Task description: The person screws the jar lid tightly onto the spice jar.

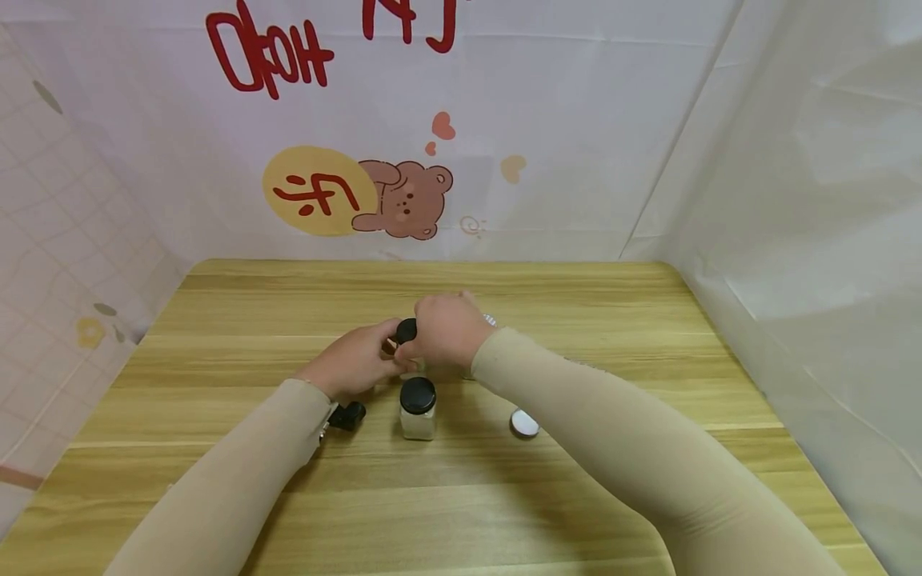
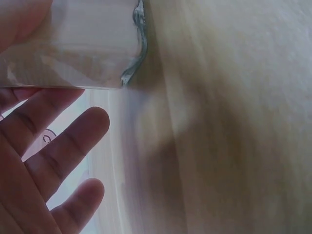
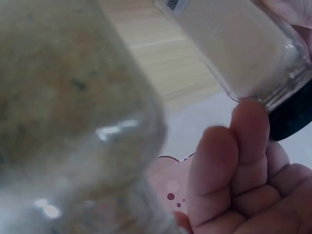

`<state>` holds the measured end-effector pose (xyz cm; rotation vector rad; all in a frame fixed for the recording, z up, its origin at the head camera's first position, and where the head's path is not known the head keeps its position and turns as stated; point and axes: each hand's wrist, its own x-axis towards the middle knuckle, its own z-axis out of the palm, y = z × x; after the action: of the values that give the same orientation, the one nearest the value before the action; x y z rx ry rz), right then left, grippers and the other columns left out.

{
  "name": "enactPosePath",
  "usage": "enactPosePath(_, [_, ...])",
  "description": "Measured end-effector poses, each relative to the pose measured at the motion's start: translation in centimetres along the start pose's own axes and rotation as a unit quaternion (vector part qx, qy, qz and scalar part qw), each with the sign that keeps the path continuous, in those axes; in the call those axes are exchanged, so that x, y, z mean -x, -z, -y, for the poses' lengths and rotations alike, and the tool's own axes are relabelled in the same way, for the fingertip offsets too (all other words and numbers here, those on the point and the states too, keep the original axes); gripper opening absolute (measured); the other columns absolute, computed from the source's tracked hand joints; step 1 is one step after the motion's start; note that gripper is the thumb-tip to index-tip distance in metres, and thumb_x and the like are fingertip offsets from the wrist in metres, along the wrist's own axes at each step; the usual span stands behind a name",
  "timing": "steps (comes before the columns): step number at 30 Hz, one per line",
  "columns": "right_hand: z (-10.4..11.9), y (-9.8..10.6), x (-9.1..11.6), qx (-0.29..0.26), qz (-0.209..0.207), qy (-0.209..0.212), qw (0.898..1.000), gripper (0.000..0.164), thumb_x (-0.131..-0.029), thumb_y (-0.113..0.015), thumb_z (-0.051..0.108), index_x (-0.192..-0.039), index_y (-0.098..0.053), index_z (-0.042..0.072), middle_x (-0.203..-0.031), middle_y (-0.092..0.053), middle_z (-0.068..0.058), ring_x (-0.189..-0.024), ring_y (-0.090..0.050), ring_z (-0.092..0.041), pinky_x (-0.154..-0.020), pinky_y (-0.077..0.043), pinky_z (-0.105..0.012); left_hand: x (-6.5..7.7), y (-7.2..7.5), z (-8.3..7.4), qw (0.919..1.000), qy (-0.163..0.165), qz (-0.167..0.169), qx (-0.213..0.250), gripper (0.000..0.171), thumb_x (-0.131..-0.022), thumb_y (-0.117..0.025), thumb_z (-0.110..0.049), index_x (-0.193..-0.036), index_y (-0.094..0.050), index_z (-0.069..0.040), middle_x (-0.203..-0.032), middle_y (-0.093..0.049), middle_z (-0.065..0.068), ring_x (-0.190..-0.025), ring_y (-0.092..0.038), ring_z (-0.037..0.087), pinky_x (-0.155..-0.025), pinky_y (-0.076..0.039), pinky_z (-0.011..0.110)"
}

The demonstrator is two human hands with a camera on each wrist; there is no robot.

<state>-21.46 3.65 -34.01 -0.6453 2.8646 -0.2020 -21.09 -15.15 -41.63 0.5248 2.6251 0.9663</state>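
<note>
My left hand (image 1: pixel 360 360) grips a clear glass jar (image 2: pixel 73 63) of pale contents, thumb on one side and fingers on the other. Its lower fingers (image 2: pixel 68 146) are spread apart from the glass. My right hand (image 1: pixel 450 332) holds the jar's black lid (image 1: pixel 406 330), fingers curled at its rim; in the right wrist view the jar lies tilted. Nearer to me, a second jar (image 1: pixel 418 424) with a black lid stands upright. Close to the right wrist camera is a jar of speckled seasoning (image 3: pixel 73 97), its top out of sight.
A small round white disc (image 1: pixel 524 424) with a dark rim lies on the wooden table (image 1: pixel 432 504), right of the standing jar. Behind my right wrist, a shiny patterned thing (image 1: pixel 491 320) is mostly hidden. A printed sheet (image 1: pixel 576 160) hangs behind the table.
</note>
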Motion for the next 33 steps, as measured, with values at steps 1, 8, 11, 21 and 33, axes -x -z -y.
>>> enactPosePath(1, [0.0,0.0,0.0,0.003,0.001,0.001,1.000,0.049,-0.087,-0.078,0.063,-0.092,-0.065,0.016,-0.082,-0.067,0.005,-0.078,-0.064,-0.016,-0.088,-0.039,-0.040,0.0,0.0,0.0,1.0000,0.000,0.000,0.000,0.030,-0.096,-0.075,-0.050,-0.122,-0.061,-0.040,-0.122,-0.072,-0.005,-0.108,-0.065,0.022,-0.081,-0.053,0.037])
enactPosePath(8, [-0.8,0.3,0.3,-0.005,0.011,0.039,0.999,0.072,-0.090,-0.078,0.058,-0.147,-0.058,0.017,-0.131,-0.073,-0.001,-0.117,-0.069,-0.022,-0.116,-0.034,-0.056,0.0,0.1,-0.1,0.9998,0.002,0.003,-0.017,0.040,-0.099,-0.072,-0.049,-0.135,-0.058,-0.039,-0.125,-0.070,-0.003,-0.120,-0.064,0.024,-0.101,-0.054,0.050])
enactPosePath(11, [-1.1,0.6,0.3,-0.029,0.014,0.056,0.998,0.063,-0.095,-0.077,0.044,-0.150,-0.058,0.020,-0.136,-0.071,0.001,-0.117,-0.068,-0.021,-0.115,-0.033,-0.055,0.0,0.2,0.0,0.9999,0.009,0.005,-0.010,0.044,-0.096,-0.074,-0.052,-0.135,-0.058,-0.039,-0.125,-0.070,-0.002,-0.120,-0.063,0.024,-0.102,-0.052,0.051])
enactPosePath(21, [-1.3,0.3,0.2,-0.025,-0.004,0.071,0.997,0.034,-0.095,-0.076,0.049,-0.106,-0.070,0.017,-0.087,-0.070,0.007,-0.078,-0.063,-0.014,-0.105,-0.035,-0.050,-0.1,0.1,0.0,0.9999,0.008,0.009,-0.004,0.043,-0.095,-0.076,-0.051,-0.133,-0.059,-0.039,-0.123,-0.071,-0.006,-0.117,-0.064,0.022,-0.095,-0.053,0.044])
enactPosePath(33, [-1.8,0.3,0.1,-0.022,0.006,0.082,0.996,0.053,-0.095,-0.075,0.043,-0.141,-0.064,0.020,-0.125,-0.074,0.005,-0.101,-0.068,-0.012,-0.112,-0.029,-0.054,-0.1,0.1,0.0,0.9998,0.013,0.010,-0.011,0.046,-0.096,-0.075,-0.052,-0.137,-0.058,-0.040,-0.123,-0.070,-0.003,-0.115,-0.063,0.023,-0.094,-0.053,0.046])
